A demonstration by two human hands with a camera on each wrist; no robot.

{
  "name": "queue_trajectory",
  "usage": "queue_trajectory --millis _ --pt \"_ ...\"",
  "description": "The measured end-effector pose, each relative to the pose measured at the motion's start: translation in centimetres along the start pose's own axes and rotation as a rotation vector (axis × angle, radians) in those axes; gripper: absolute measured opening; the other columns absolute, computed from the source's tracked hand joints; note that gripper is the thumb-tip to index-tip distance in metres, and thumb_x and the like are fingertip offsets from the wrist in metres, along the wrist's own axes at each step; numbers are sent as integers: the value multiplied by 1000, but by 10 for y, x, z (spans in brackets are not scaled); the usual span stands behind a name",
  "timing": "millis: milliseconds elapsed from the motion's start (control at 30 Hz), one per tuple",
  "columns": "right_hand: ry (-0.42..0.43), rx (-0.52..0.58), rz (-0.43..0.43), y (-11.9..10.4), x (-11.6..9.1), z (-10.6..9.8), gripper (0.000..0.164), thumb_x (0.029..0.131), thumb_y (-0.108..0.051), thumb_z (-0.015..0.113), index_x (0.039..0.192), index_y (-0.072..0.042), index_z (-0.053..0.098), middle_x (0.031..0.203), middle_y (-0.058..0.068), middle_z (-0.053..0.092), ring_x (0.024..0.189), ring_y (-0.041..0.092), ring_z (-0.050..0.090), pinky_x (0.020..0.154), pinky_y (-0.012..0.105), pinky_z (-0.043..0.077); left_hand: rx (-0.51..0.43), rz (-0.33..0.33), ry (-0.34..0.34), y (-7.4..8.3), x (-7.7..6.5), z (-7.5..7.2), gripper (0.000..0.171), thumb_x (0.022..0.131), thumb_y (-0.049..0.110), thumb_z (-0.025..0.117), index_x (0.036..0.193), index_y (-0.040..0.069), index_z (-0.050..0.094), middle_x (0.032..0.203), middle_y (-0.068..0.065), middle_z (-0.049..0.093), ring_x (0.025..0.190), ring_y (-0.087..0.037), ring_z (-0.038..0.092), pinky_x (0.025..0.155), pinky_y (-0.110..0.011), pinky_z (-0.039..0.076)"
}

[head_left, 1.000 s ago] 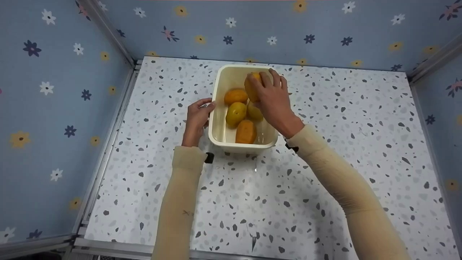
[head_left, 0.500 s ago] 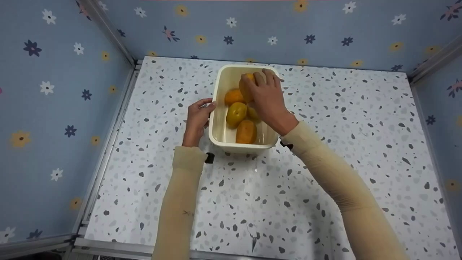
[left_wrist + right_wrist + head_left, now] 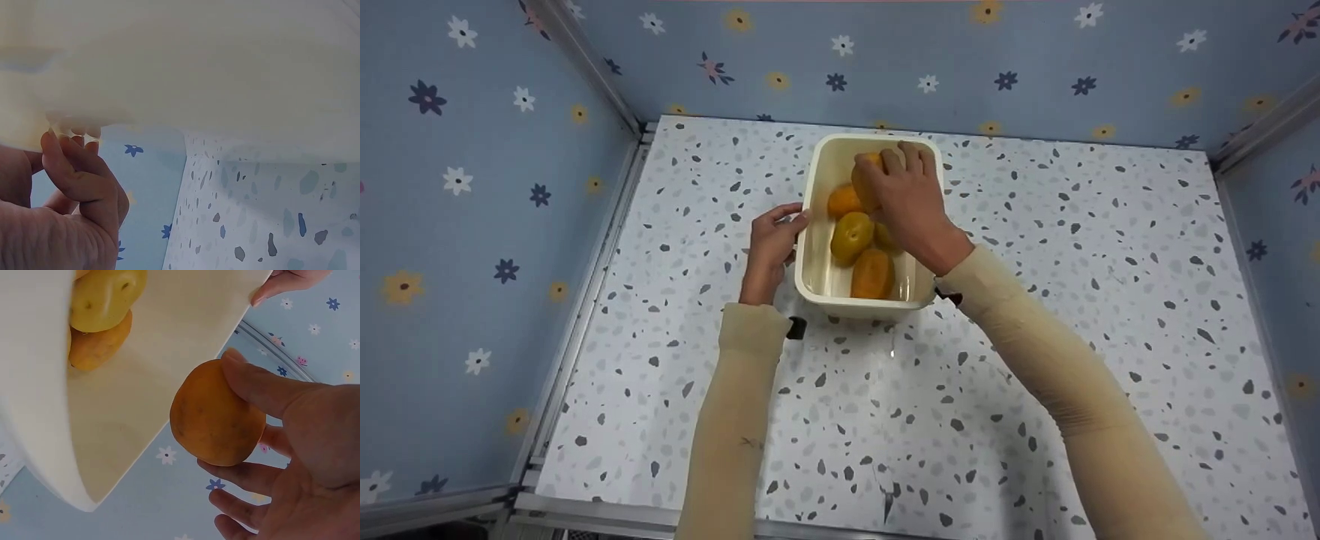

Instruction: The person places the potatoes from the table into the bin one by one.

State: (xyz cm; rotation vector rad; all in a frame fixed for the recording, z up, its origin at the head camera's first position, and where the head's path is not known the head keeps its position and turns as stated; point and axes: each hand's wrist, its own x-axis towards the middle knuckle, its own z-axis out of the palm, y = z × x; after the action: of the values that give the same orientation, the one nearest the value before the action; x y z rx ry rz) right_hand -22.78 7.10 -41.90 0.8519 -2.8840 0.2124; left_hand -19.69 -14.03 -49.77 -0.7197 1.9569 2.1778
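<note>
A cream plastic bin [image 3: 859,303] stands on the table. My left hand [image 3: 772,244] grips its left rim, thumb on top; in the left wrist view the curled fingers [image 3: 84,180] are under the bin's edge. My right hand [image 3: 915,202] holds an orange-brown potato [image 3: 216,419] between thumb and fingers, over the back part of the bin in the head view. Inside lie a yellow potato [image 3: 851,238], another yellow one partly hidden by my right hand, an orange one [image 3: 873,275] at the front and another orange one [image 3: 844,201] behind.
The white speckled table [image 3: 840,420] spreads around the bin. Flowered blue panels rise at the back [image 3: 877,67], left [image 3: 487,247] and right [image 3: 1290,247], with metal rails [image 3: 585,300] along the left edge.
My right hand has moved left with the orange-brown potato, further over the inside of the bin. My left hand stays on the rim, and the bin has hardly moved.
</note>
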Motion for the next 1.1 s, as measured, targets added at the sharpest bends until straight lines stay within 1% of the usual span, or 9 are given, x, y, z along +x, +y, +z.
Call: queue_trajectory --millis 133,233,300,400,600,667,800,967,1100 --pt "-42 6 12 -5 4 -1 75 91 -25 86 155 -14 48 146 23 54 146 46 39 121 59 30 -1 11 0 -1 0 0 33 102 16 71 132 3 71 93 -10 73 65 -11 66 49 -19 47" --pt "-71 27 18 -9 7 0 77 91 -22 86 156 -15 46 148 23 52 148 47 37 122 59 29 3 19 -3 -1 -1 0 33 102 16 71 132 2 71 89 -8 71 63 -11 65 47 -19 44" --pt "-78 44 18 -10 9 2 77 91 -20 85 157 -14 45 149 23 52 149 47 35 123 60 28 6 20 -6 -1 -1 0 33 102 16 70 132 2 71 86 -5 70 63 -10 65 48 -19 45" --pt "-74 54 10 -13 11 4 78 92 -21 85 157 -13 44 149 24 51 149 47 35 123 60 27 14 12 -8 -1 -2 0 32 102 17 71 132 4 71 86 -3 71 66 -10 67 50 -20 48" --pt "-49 61 -2 -16 15 9 79 90 -25 86 157 -13 45 147 23 53 146 46 38 122 59 29 22 2 -2 0 -1 0 32 103 18 70 132 5 72 89 -7 73 68 -12 69 50 -20 49" --pt "-39 68 -3 -17 16 12 79 90 -25 87 156 -13 46 146 23 54 145 45 40 122 58 30 15 4 -2 0 -1 1 32 103 17 70 133 4 71 87 -6 72 67 -13 69 50 -20 50" --pt "-45 80 1 -18 18 18 80 89 -30 87 156 -14 47 147 22 54 144 44 40 122 58 31 5 4 1 0 0 1 33 102 16 70 133 3 70 83 -2 71 65 -11 68 50 -20 51" --pt "-49 140 4 -17 19 29 80 88 -34 89 155 -15 48 142 20 58 142 42 42 121 57 31 14 3 9 0 -1 2 33 103 17 70 132 3 71 83 -1 71 65 -9 68 51 -21 52" --pt "-61 192 21 -16 20 39 79 87 -36 90 153 -17 51 138 17 61 137 38 45 122 54 31 27 -6 11 1 -1 2 33 103 17 70 133 4 71 89 -3 72 70 -10 70 54 -21 55"
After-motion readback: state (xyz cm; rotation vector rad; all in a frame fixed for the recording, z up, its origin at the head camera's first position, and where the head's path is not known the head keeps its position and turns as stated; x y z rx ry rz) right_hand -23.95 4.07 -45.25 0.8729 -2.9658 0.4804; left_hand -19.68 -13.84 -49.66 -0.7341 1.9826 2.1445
